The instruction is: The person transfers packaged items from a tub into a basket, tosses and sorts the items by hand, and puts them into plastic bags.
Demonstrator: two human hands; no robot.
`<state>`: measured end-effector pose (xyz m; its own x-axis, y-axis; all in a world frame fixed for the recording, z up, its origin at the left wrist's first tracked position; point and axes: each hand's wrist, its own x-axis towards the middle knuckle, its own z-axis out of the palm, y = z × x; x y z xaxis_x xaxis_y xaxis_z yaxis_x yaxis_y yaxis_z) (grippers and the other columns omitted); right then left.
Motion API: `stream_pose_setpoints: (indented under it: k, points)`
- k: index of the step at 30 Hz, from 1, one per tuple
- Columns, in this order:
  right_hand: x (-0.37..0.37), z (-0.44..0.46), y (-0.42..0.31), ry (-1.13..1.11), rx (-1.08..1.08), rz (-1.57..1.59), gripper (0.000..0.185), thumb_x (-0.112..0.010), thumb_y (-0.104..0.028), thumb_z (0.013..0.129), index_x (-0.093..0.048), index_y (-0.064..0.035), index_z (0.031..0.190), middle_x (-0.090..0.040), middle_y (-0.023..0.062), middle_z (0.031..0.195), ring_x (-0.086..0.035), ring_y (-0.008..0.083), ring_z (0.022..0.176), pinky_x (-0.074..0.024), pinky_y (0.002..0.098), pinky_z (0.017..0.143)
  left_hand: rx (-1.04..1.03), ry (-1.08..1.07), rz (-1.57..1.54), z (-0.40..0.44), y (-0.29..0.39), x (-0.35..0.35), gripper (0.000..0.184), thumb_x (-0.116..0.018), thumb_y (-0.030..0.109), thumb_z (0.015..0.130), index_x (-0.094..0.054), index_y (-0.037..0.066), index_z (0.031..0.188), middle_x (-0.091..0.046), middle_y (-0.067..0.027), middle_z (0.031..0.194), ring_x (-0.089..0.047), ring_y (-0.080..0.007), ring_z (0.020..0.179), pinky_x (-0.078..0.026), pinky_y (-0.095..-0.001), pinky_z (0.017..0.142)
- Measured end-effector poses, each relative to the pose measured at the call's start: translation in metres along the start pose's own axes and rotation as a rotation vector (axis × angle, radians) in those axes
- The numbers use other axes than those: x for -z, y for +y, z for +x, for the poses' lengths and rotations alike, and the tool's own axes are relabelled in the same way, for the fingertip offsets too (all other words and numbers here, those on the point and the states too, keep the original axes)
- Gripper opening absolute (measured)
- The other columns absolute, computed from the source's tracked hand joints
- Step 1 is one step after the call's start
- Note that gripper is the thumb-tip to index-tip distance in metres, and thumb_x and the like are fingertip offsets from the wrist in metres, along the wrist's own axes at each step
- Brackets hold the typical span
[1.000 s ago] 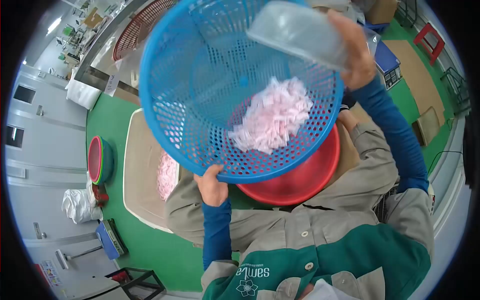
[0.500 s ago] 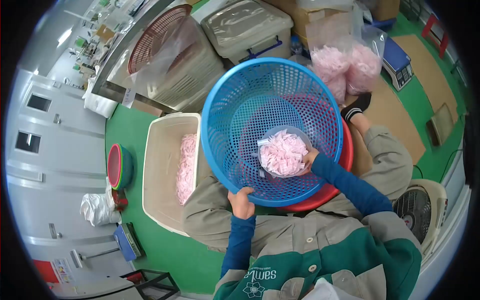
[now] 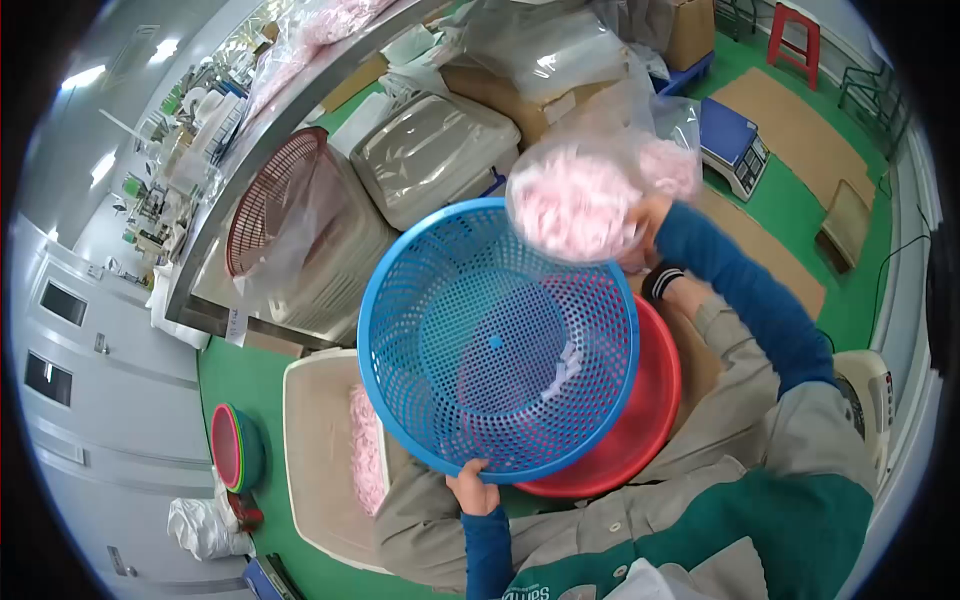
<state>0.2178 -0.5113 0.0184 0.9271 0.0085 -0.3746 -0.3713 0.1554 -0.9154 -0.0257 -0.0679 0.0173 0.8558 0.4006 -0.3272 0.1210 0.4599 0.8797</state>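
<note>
My left hand (image 3: 473,488) is closed on the near rim of a large blue perforated basket (image 3: 420,440), which is tilted so its inside faces me. A few small whitish packets (image 3: 563,372) lie inside it. My right hand (image 3: 652,222) grips the side of a clear round bowl (image 3: 520,232) above the basket's far right rim. The bowl holds a heap of small pale pink packets (image 3: 575,200), blurred by motion. Beneath the blue basket is a red basin (image 3: 655,385), partly hidden.
To the left stands a cream bin (image 3: 300,440) with more pink packets (image 3: 367,450). Clear bags of pink packets (image 3: 668,165) are beyond the bowl, near a blue scale (image 3: 735,150). A lidded storage box (image 3: 435,150) and a metal table edge (image 3: 265,140) are at the back.
My right hand has lifted the bowl of pink packets from inside the blue basket, up and away past its far rim. A few packets stay in the basket. The camera view has shifted.
</note>
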Motion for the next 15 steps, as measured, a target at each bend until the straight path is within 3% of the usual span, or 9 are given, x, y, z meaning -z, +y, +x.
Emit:
stream_pose_setpoints:
  k: [2,5,7,10,12,15]
  points:
    - [0.041,0.06,-0.058,0.178,0.182,-0.129,0.033,-0.06,-0.002,0.061,-0.061,0.0058,0.093,-0.063,0.018,0.083,-0.062,0.0247,0.08,-0.052,0.0431,0.06,-0.004,0.001,0.004,0.001,0.003,0.001,0.062,-0.044,-0.015,0.056,-0.049,0.001,0.116,-0.056,-0.0091,0.109,-0.056,-0.0246,0.092,-0.048,-0.0339,0.078]
    - [0.049,0.077,-0.141,0.611,0.764,-0.365,0.077,-0.054,0.005,0.062,-0.032,-0.0056,0.135,-0.053,0.0155,0.117,-0.056,0.0235,0.097,-0.0487,0.0321,0.079,-0.023,0.049,0.012,-0.001,0.007,-0.002,0.06,-0.044,-0.014,0.057,-0.049,0.001,0.115,-0.057,-0.0084,0.104,-0.056,-0.0236,0.089,-0.048,-0.0344,0.075]
    - [0.061,0.108,-0.154,0.546,1.183,-0.503,0.07,-0.051,0.001,0.068,-0.035,-0.0142,0.134,-0.049,0.0212,0.124,-0.046,0.0381,0.115,-0.0379,0.0343,0.096,-0.035,0.044,0.021,-0.001,0.007,-0.004,0.059,-0.045,-0.014,0.057,-0.049,0.001,0.114,-0.057,-0.0087,0.102,-0.056,-0.0227,0.087,-0.048,-0.0336,0.074]
    - [0.061,0.135,-0.119,0.717,1.021,-1.069,0.075,-0.051,-0.002,0.074,-0.027,-0.0337,0.138,-0.045,0.0175,0.122,-0.047,0.0407,0.109,-0.0408,0.0446,0.092,-0.034,0.088,0.057,0.001,0.006,-0.003,0.059,-0.045,-0.013,0.056,-0.048,0.0,0.114,-0.057,-0.0092,0.1,-0.056,-0.0237,0.087,-0.047,-0.0347,0.077]
    - [0.026,0.111,-0.103,0.651,0.491,-1.457,0.075,-0.05,-0.005,0.078,-0.021,-0.0419,0.138,-0.042,0.0153,0.126,-0.046,0.0366,0.112,-0.0427,0.0474,0.09,-0.028,0.084,0.081,0.007,0.001,0.004,0.058,-0.045,-0.012,0.056,-0.047,0.0,0.113,-0.056,-0.0089,0.099,-0.056,-0.0241,0.086,-0.047,-0.0346,0.077]
    - [0.02,0.118,-0.085,0.667,0.724,-1.611,0.077,-0.046,-0.001,0.079,-0.019,-0.0443,0.137,-0.042,0.0119,0.126,-0.045,0.0333,0.112,-0.0485,0.0467,0.082,-0.062,0.076,0.091,0.007,0.0,0.005,0.057,-0.045,-0.012,0.057,-0.048,0.0,0.112,-0.056,-0.0086,0.097,-0.056,-0.0235,0.085,-0.047,-0.0339,0.076]
